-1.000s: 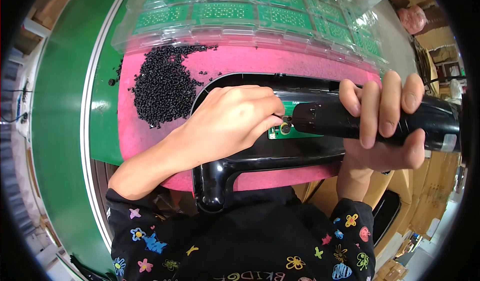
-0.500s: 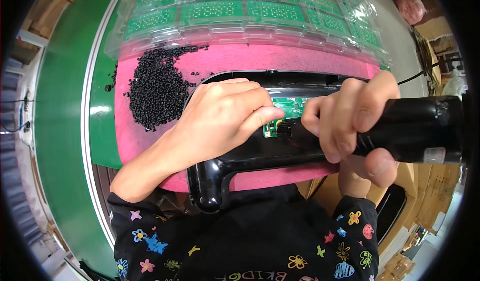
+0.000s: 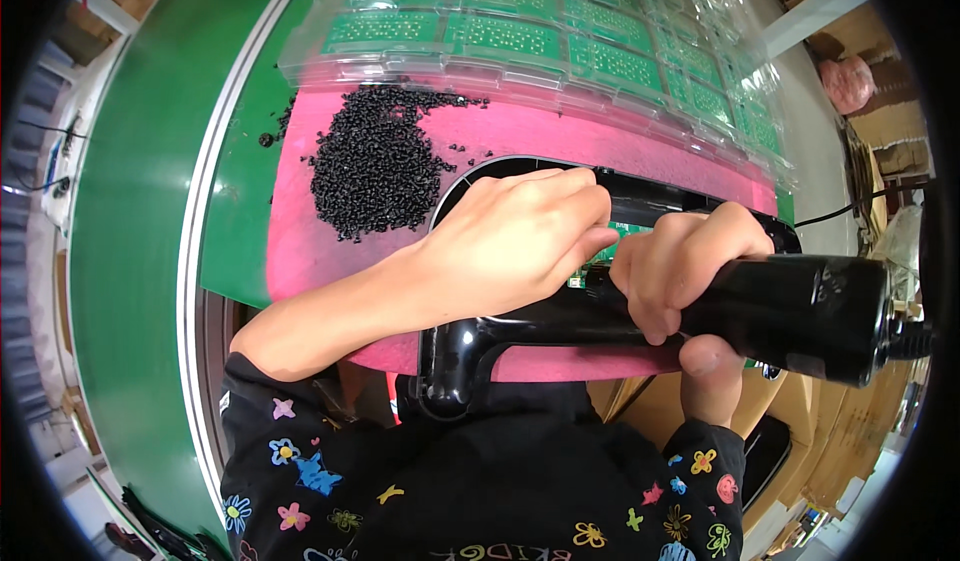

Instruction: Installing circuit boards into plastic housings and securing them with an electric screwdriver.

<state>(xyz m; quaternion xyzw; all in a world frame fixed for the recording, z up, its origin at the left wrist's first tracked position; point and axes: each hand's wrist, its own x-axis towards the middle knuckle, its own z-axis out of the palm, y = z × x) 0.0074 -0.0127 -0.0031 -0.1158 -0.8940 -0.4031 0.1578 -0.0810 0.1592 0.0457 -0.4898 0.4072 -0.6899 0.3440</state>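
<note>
Circuit board [image 3: 604, 254] sits inside the black housing [image 3: 560, 323]; over the housing's right part, the right hand [image 3: 688, 266] wraps its fingers round a black tool [image 3: 795, 311]; over its left, the left hand [image 3: 528, 229] curls, any hold hidden.

The worktop [image 3: 245, 236] is green, and on it there lies a pink mat [image 3: 300, 266]. On the left part of the mat is a heap of small black pieces [image 3: 375, 171]; a few lie on the green surface. At the far side is a clear plastic tray [image 3: 450, 69] with green circuit boards [image 3: 502, 34]. Nearer, a black housing [image 3: 458, 361] reaches beyond the mat's near edge.
</note>
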